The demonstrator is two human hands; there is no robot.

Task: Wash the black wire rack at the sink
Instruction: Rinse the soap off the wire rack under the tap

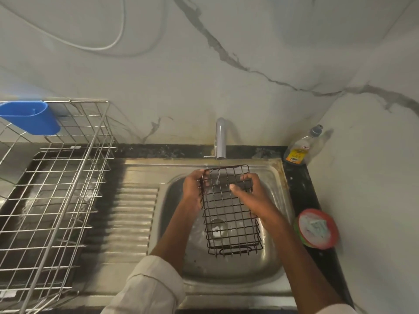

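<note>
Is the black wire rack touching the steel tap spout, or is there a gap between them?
Apart. The head view shows the steel tap spout ending above the black wire rack, with a thin water stream crossing the gap onto the rack's top edge.

Dim, greyish-yellow indoor light, its source not visible. The marble wall (249,53) is evenly lit, darkening toward the corners. Soft glare lies on the steel sink (226,275) at 6 o'clock. The wide lens bows lines toward the edges, as on the dish rack (56,189) at 9 o'clock. The hands (192,184) are slightly motion-blurred.
</note>
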